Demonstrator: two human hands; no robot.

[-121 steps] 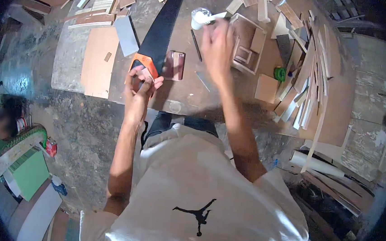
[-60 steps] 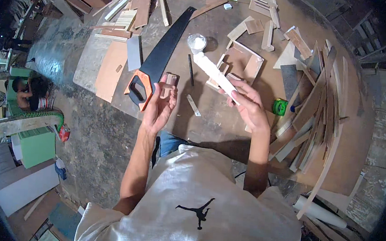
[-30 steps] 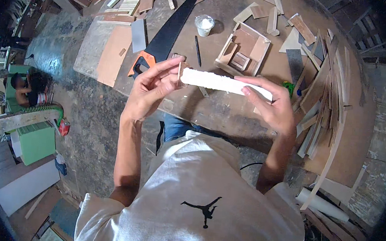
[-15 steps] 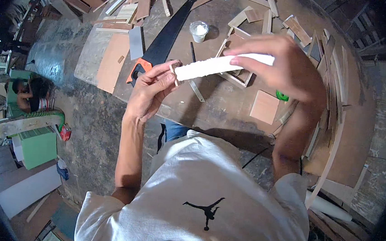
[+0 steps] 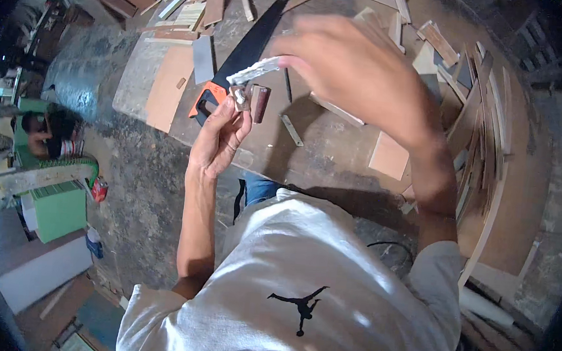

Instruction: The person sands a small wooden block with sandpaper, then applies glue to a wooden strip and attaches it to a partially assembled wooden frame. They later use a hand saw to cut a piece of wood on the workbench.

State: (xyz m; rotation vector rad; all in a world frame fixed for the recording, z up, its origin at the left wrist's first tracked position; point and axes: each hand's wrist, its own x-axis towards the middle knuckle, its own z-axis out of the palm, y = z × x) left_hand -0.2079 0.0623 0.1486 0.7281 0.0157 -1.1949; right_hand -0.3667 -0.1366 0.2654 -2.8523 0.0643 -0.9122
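While a small brown wooden piece point(image 5: 239, 100) is pinched by the left hand point(image 5: 218, 141), a thin white-coated strip point(image 5: 255, 71) is gripped by the blurred right hand point(image 5: 361, 76), its left end held near the piece; contact cannot be told. Just right, a dark-red rectangular block point(image 5: 259, 105) is seen; farther left, an orange-handled black saw point(image 5: 245, 57) is laid on the brown workbench point(image 5: 346, 141).

layout of the bench point(image 5: 327, 136), viewed from above.
left: flat board point(image 5: 166, 94), small panel point(image 5: 203, 60) and saw point(image 5: 245, 54), in rightward order, with offcuts point(image 5: 214, 2) behind. centre: left grip point(image 5: 220, 131) holding wood piece point(image 5: 243, 100) beside the saw's near end; block point(image 5: 259, 104), stick point(image 5: 288, 85) and short strip point(image 5: 292, 130) to its right. right: square board point(image 5: 389, 155), then strip heap point(image 5: 478, 148) along the bench's right side.
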